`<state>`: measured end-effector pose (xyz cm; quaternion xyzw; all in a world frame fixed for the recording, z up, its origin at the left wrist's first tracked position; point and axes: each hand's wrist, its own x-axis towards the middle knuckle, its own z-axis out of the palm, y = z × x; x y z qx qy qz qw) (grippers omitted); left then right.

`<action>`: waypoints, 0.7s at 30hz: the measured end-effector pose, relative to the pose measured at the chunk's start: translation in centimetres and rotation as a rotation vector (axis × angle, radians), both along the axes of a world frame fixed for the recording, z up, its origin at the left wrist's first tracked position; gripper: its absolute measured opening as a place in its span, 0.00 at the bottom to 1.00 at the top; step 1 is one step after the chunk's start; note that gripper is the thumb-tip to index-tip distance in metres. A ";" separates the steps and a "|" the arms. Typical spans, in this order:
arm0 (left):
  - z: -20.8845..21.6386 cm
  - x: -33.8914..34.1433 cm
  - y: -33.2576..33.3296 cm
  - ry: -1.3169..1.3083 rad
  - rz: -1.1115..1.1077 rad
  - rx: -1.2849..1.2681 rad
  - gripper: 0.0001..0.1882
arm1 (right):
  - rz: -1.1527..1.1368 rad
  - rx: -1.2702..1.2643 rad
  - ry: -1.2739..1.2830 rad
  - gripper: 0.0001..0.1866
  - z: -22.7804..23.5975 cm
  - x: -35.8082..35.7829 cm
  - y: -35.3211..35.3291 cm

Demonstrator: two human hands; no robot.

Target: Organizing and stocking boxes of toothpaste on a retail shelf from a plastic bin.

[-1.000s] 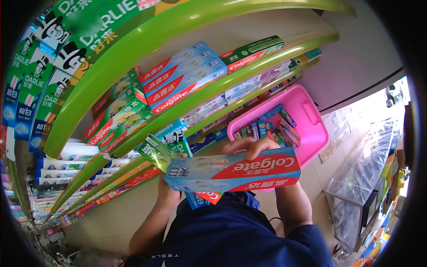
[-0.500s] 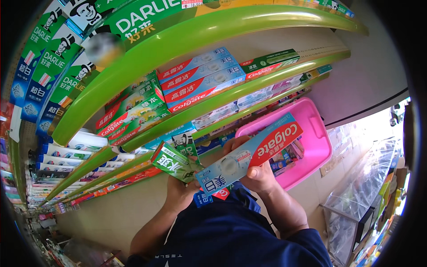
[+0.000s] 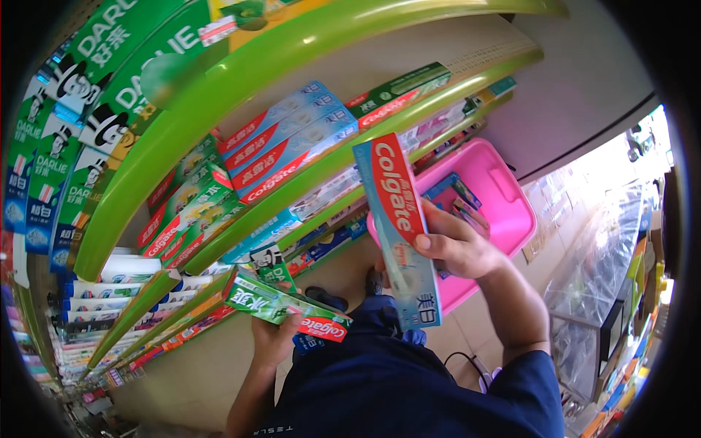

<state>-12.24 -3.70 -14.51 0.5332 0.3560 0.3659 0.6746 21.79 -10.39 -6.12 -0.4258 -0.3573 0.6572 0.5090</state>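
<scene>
My right hand (image 3: 467, 248) is closed around a light blue and red toothpaste box (image 3: 398, 233), which stands nearly on end in the picture, its printed face toward me. Lower and to the left, my left hand (image 3: 272, 339) grips a green toothpaste box (image 3: 270, 301) with a red end, the thumb lying over it. Beneath that box, a second green box (image 3: 273, 270) with a hatted figure and a dark blue end sticks out on both sides; it appears to be in the same grip. The two hands are apart, and the left fingers are mostly hidden.
Green-edged shelves (image 3: 365, 150) curve across the front, bearing blue-red boxes (image 3: 292, 150) and green-red boxes (image 3: 191, 208). Larger green boxes (image 3: 117, 80) stand upper left, white tubes (image 3: 109, 292) below. A pink bin (image 3: 511, 226) with packages sits right, near plastic-wrapped goods (image 3: 591, 277).
The blue and red box has swung from slanting across both hands to nearly on end, away from my left hand. The left-hand boxes have moved down and left, and the view has tilted.
</scene>
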 end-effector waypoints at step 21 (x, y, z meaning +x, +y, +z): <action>1.9 -3.8 -2.8 0.331 0.069 0.026 0.31 | -0.244 0.821 -1.917 0.18 2.4 1.9 31.2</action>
